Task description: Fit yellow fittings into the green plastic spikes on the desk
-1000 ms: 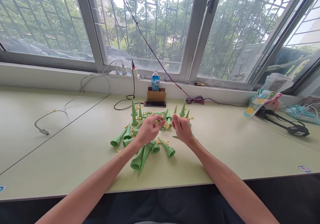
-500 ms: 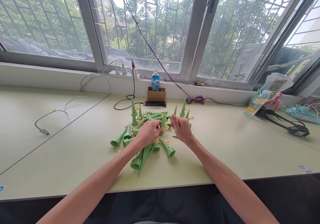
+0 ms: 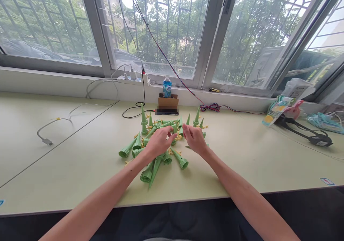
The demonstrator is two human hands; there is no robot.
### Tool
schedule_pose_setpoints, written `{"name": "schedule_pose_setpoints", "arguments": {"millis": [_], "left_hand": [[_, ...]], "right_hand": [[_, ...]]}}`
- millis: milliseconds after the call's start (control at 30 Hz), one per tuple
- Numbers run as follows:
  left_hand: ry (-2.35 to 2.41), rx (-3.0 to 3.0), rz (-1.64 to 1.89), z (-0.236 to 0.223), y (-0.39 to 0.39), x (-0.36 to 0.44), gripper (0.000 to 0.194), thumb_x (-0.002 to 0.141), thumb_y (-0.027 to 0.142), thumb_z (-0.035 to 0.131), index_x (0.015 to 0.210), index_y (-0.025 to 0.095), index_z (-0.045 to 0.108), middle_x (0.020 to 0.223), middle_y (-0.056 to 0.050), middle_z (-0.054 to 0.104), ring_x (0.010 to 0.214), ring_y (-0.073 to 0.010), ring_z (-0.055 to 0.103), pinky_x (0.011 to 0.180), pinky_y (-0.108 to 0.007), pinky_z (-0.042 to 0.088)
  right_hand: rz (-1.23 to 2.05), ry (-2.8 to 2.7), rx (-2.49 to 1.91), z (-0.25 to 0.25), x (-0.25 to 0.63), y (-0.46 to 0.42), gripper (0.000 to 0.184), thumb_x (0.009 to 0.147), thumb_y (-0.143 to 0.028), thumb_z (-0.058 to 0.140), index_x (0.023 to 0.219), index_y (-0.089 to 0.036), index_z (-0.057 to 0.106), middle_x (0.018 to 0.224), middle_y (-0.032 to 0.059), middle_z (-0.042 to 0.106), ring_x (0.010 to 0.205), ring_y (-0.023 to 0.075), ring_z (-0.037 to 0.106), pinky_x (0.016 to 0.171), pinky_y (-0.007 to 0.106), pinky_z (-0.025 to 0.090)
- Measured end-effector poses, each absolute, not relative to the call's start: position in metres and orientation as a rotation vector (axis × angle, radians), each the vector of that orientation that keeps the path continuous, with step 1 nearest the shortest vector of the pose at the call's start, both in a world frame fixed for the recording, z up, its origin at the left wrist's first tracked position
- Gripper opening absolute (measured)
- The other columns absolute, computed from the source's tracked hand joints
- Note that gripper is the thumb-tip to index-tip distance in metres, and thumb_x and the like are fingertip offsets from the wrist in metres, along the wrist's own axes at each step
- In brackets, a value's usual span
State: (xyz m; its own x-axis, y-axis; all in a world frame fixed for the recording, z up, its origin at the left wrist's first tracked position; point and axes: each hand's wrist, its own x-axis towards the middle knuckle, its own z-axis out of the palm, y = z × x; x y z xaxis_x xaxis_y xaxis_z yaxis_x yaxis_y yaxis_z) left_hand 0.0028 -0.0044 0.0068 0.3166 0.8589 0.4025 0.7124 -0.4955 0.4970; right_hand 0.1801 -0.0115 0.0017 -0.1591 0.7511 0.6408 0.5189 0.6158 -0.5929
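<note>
Many green plastic watering spikes with small yellow valves lie in a loose pile on the table. My left hand (image 3: 159, 140) is over the pile, its thumb and fingers apart beside an upright green watering spike (image 3: 175, 128); whether they touch it I cannot tell. Close on the right, my right hand (image 3: 195, 137) is closed with thumb against bent fingers, and what it pinches is hidden. Another watering spike (image 3: 144, 121) stands upright at the back left, and one more watering spike (image 3: 197, 117) stands behind my right hand. A lying watering spike (image 3: 180, 159) points its open threaded end toward me.
Behind the pile are a small cardboard box (image 3: 168, 100) and a blue-labelled bottle (image 3: 167, 87). A white cable (image 3: 47, 140) crosses the table (image 3: 88, 169) at left. A coiled red-black cable (image 3: 211, 107) lies at back right, with a black strap (image 3: 298, 126) farther right.
My left thumb and fingers have spread a little at the upright spike. My right hand has shifted slightly left, still closed. The pile looks unchanged.
</note>
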Motion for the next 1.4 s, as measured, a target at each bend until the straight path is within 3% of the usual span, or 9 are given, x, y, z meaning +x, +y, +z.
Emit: {"name": "schedule_pose_setpoints", "arguments": {"millis": [67,200,333,467,600,867,1033,1233,1400], "left_hand": [[1.422,2.304,1.063,0.011,-0.007,0.004,0.026,0.093,0.043,0.047,0.099,0.020,0.057,0.087,-0.004,0.067,0.066,-0.0172,0.058,0.063,-0.029,0.042],[1.385,2.220,1.301,0.019,-0.011,0.004,0.029,0.094,0.045,0.045,0.082,0.019,0.051,0.077,0.000,0.062,0.055,-0.0120,0.050,0.057,-0.026,0.038],[1.349,2.262,1.278,0.020,-0.012,0.005,0.036,0.094,0.042,0.045,0.066,0.019,0.048,0.057,0.003,0.051,0.050,-0.0115,0.042,0.054,-0.026,0.034],[1.327,2.330,1.200,0.015,-0.013,0.007,0.034,0.092,0.038,0.048,0.064,0.019,0.050,0.053,0.003,0.050,0.050,-0.0122,0.041,0.054,-0.026,0.033],[1.340,2.340,1.173,0.012,-0.012,0.007,0.029,0.091,0.035,0.048,0.067,0.019,0.053,0.056,0.002,0.055,0.052,-0.0129,0.045,0.056,-0.026,0.036],[1.442,2.294,1.287,0.015,-0.009,0.004,0.013,0.089,0.026,0.049,0.083,0.018,0.057,0.080,-0.003,0.065,0.061,-0.0141,0.055,0.061,-0.027,0.042],[1.455,2.275,1.295,0.014,-0.008,0.002,0.011,0.089,0.025,0.048,0.088,0.018,0.058,0.082,-0.003,0.064,0.063,-0.0149,0.057,0.062,-0.028,0.043],[1.537,2.305,1.307,0.013,-0.004,-0.002,0.014,0.091,0.021,0.045,0.089,0.018,0.058,0.090,-0.005,0.065,0.064,-0.0154,0.056,0.067,-0.030,0.045],[1.608,2.423,1.191,0.010,0.002,-0.007,0.017,0.088,0.014,0.046,0.097,0.017,0.059,0.101,-0.010,0.067,0.091,-0.0251,0.060,0.078,-0.035,0.046]], "right_hand": [[0.301,-1.826,-1.026,0.001,0.180,-0.011,0.051,0.101,-0.048,0.031,0.059,-0.019,0.038,0.051,-0.0036,0.037,0.048,0.0089,0.033,0.052,0.026,0.026],[0.355,-1.858,-1.033,0.001,0.180,-0.011,0.052,0.101,-0.049,0.029,0.059,-0.019,0.037,0.052,-0.0033,0.038,0.049,0.0091,0.033,0.052,0.026,0.026],[0.377,-1.908,-1.042,0.001,0.180,-0.011,0.051,0.101,-0.049,0.029,0.061,-0.019,0.039,0.054,-0.0030,0.040,0.050,0.0093,0.034,0.053,0.025,0.027],[0.314,-1.938,-1.059,0.000,0.179,-0.010,0.047,0.099,-0.045,0.035,0.060,-0.019,0.037,0.054,-0.0042,0.036,0.051,0.0096,0.029,0.052,0.025,0.025],[0.256,-1.920,-1.116,-0.002,0.179,-0.008,0.040,0.095,-0.040,0.044,0.061,-0.020,0.039,0.052,-0.0048,0.036,0.051,0.0101,0.029,0.052,0.025,0.026],[0.197,-1.787,-1.250,-0.004,0.186,-0.002,0.017,0.093,-0.030,0.045,0.084,-0.020,0.056,0.064,-0.0009,0.058,0.050,0.0118,0.045,0.055,0.024,0.034],[0.192,-1.779,-1.295,-0.006,0.188,0.000,0.015,0.092,-0.028,0.045,0.092,-0.020,0.058,0.076,0.0023,0.065,0.053,0.0126,0.050,0.057,0.024,0.038],[0.191,-1.830,-1.304,-0.008,0.188,0.001,0.016,0.091,-0.024,0.045,0.094,-0.019,0.059,0.075,0.0025,0.064,0.056,0.0135,0.052,0.061,0.025,0.041],[0.195,-1.852,-1.333,-0.009,0.190,0.002,0.018,0.090,-0.021,0.044,0.097,-0.018,0.060,0.082,0.0049,0.066,0.063,0.0149,0.056,0.065,0.026,0.043]]}}
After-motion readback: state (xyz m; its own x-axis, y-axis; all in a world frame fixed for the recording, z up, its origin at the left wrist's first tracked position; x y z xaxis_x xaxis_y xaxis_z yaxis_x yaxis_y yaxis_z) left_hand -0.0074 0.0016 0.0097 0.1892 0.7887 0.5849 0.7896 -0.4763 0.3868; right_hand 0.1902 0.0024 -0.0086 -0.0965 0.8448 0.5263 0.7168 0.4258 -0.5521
